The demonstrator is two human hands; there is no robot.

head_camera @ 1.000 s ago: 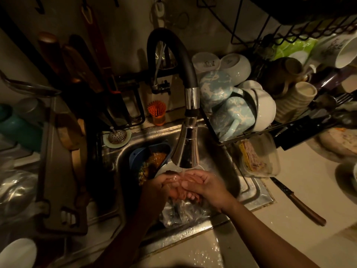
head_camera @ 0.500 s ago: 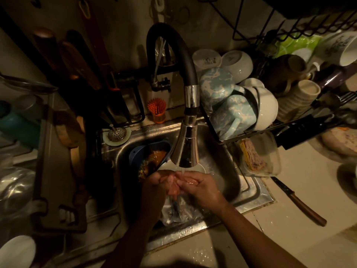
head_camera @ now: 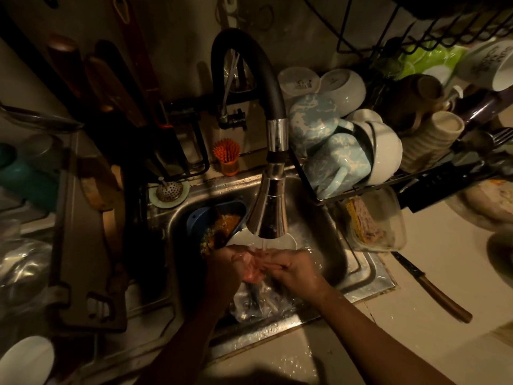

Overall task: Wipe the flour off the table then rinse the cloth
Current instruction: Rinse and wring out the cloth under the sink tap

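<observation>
My left hand [head_camera: 231, 269] and my right hand [head_camera: 295, 269] meet over the steel sink [head_camera: 361, 276], right under the chrome tap head [head_camera: 268, 215]. A thin stream of water falls onto them. The left palm is turned up and wet, and the right fingers lie across it. No cloth shows between the hands. Below them in the basin lies a shiny crumpled wet sheet [head_camera: 258, 304]; whether it is plastic or cloth is unclear in the dim light.
A blue strainer basket with food scraps [head_camera: 219, 218] and a white plate [head_camera: 290, 241] sit in the basin. A clear tub holding a sponge [head_camera: 372, 220] and a wooden-handled knife [head_camera: 433, 290] lie on the right counter. A dish rack of mugs [head_camera: 333, 151] overhangs the sink.
The hands stay under the running water and keep rubbing against each other; the left palm has turned up more. The view has tilted down slightly.
</observation>
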